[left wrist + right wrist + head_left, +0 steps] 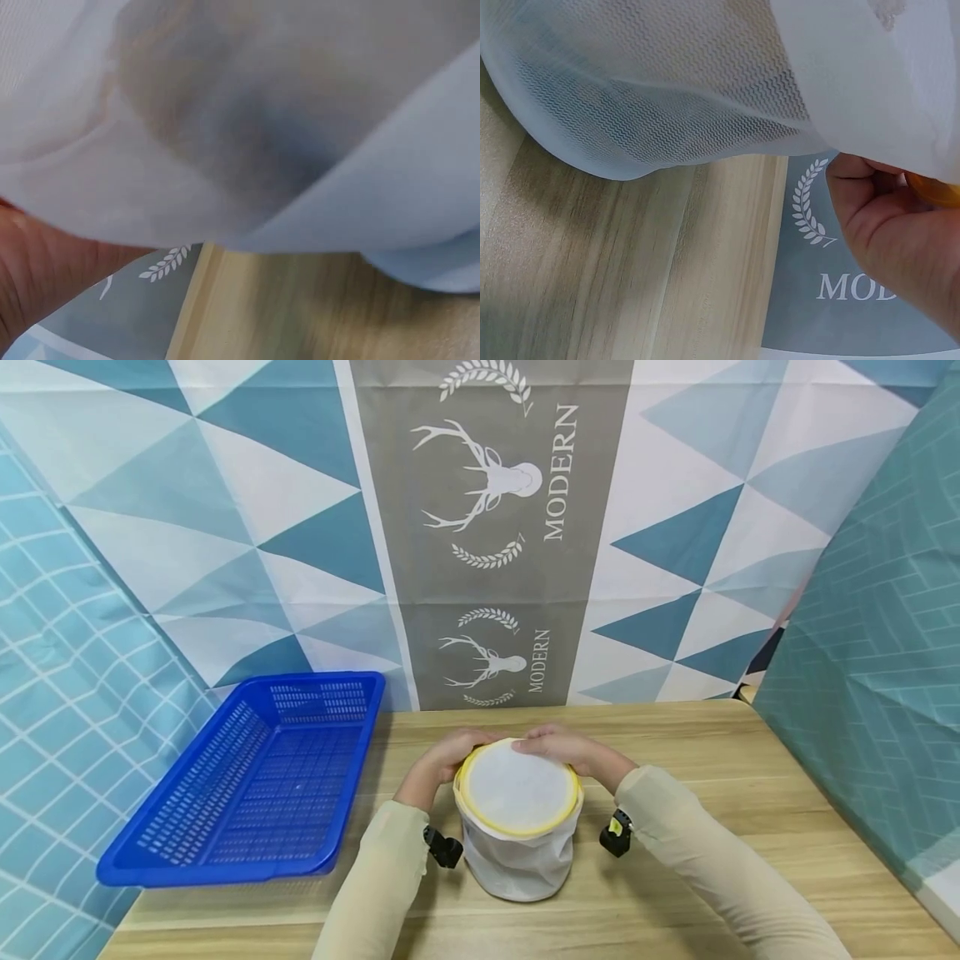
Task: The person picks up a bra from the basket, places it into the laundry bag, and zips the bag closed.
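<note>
Between my hands is a yellow hoop (pixel 577 802) with white cloth (pixel 521 789) stretched flat across it, like an embroidery hoop. Below the ring the pale fabric (pixel 517 868) hangs in loose, bag-like folds to the table; up close its mesh (pixel 705 97) has a fine zigzag weave. My left hand (pixel 453 752) grips the rim at the back left, its fingertips hidden. At the back right my right hand (pixel 558 747) pinches the rim, thumb on the top cloth. Fabric fills most of the left wrist view.
A blue perforated plastic basket (pixel 348 802) stands on the left of the wooden table (pixel 697 827). Patterned cloth (pixel 495 568) hangs behind the table's back edge, and more cloth (pixel 877 677) hangs along the right side. A small black camera sits on each wrist.
</note>
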Demonstrator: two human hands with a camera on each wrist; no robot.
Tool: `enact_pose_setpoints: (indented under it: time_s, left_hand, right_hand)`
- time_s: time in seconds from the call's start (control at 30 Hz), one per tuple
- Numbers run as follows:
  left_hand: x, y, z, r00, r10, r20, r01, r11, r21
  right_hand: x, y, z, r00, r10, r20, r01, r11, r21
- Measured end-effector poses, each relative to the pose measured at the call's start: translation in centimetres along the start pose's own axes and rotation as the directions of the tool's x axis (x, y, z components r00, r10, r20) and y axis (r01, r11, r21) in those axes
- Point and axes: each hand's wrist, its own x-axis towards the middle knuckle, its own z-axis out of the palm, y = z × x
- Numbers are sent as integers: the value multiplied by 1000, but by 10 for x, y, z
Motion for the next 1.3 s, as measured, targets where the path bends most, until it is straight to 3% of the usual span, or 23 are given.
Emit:
enact_pose_setpoints:
  time_s: [0.17,0.33,0.57,0.67,0.87,1.07,1.3]
  left_hand:
    - [-3,0,-5,991,-56,123,52,998,31]
    - [-5,-1,-8,982,-94,163,88,995,47]
    - [-6,-3,-12,982,-23,185,11,998,67]
    - [-6,-2,-11,988,5,153,-18,996,82]
    - [-8,3,-5,999,48,14,-50,987,154]
    - [-7,5,-3,987,125,-96,-97,962,255]
    - [-9,6,-2,975,170,-144,-117,941,316]
  right_hand:
    - [1,0,3,1000,-9,12,9,1000,-1]
    - [1,0,3,999,-10,37,10,1000,5]
    - [3,1,2,1000,-12,16,13,998,-67]
    - [5,0,3,1000,-19,-1,19,995,-100]
    - [6,-2,2,997,-26,72,31,997,-70]
    - [7,1,0,998,-38,50,44,990,-135]
    - [5,0,1,998,-54,32,57,989,-136]
